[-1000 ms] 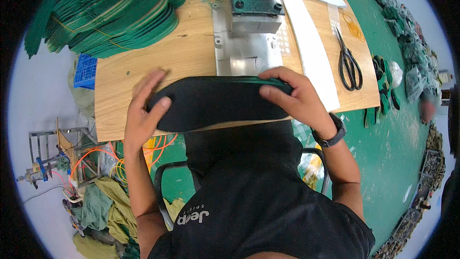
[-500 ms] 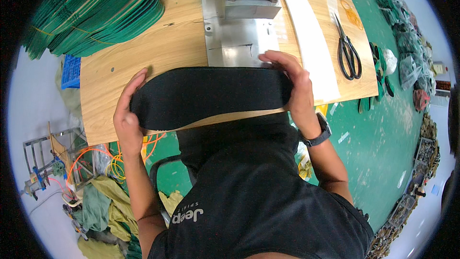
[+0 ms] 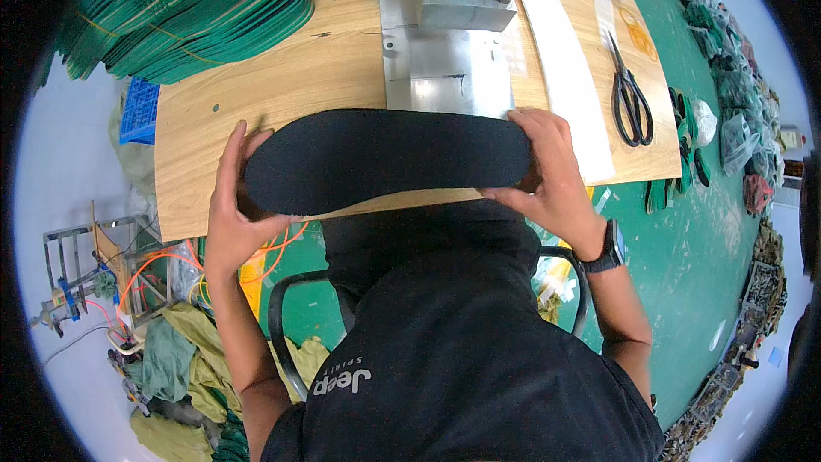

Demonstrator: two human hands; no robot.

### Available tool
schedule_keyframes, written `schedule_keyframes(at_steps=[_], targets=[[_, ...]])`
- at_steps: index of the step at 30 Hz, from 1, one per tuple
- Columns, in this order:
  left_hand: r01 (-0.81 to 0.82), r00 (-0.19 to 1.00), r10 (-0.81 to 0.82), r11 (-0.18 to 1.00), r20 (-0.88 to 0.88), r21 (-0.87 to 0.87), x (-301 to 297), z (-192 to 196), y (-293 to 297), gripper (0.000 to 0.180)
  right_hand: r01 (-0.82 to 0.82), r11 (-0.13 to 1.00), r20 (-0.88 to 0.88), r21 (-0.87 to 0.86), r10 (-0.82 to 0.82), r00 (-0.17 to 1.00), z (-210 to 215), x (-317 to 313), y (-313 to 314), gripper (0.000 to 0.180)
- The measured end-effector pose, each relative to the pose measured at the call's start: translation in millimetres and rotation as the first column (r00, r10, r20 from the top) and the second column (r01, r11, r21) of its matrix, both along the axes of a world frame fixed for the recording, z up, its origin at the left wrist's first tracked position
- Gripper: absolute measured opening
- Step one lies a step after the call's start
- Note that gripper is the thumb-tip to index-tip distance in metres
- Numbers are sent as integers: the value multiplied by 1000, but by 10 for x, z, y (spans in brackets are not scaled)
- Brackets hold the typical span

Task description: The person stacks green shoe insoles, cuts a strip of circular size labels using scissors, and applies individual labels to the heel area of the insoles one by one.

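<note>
Black insole, one top face showing; any layers beneath cannot be counted. Position: nearside of the steel plate, over the near part of the wooden surface. Long axis crosswise, left to right; broad rounded end left, narrower end right, inward curve toward the wearer.
Hands, two. Left hand: fingers curved round the broad end, thumb parted from them, gripping it. Right hand: fingers bent round the narrow end, thumb at the near edge, gripping it.
Green insoles, one large pile, left of the plate; too layered to count.
Scissors, one pair, black-handled, right of the plate.
White strip, one, between plate and scissors.
Blue plastic crate, one, far left of the plate; contents cannot be told.
</note>
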State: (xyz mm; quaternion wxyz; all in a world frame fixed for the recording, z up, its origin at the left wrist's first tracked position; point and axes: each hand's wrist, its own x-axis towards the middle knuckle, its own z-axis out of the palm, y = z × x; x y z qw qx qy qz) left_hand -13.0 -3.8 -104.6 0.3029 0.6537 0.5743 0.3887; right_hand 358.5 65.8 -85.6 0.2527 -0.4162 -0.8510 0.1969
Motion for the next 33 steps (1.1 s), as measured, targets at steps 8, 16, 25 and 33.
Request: schedule_keyframes(at_steps=[8, 16, 25, 33], targets=[[-79, 993, 75, 996, -93, -35, 16, 81, 74, 115, -79, 993, -23, 83, 81, 996, -9, -121, 281, 73], [-53, 979, 75, 991, -191, 121, 38, 79, 204, 114, 20, 996, -34, 86, -17, 999, -127, -169, 344, 72], [-51, 989, 71, 987, -127, 153, -157, -32, 669, 101, 232, 938, -108, 259, -211, 972, -332, -465, 710, 63], [-65, 992, 78, 989, -98, 133, -208, -103, 877, 97, 286, 916, -51, 280, -283, 958, -391, -511, 880, 60]])
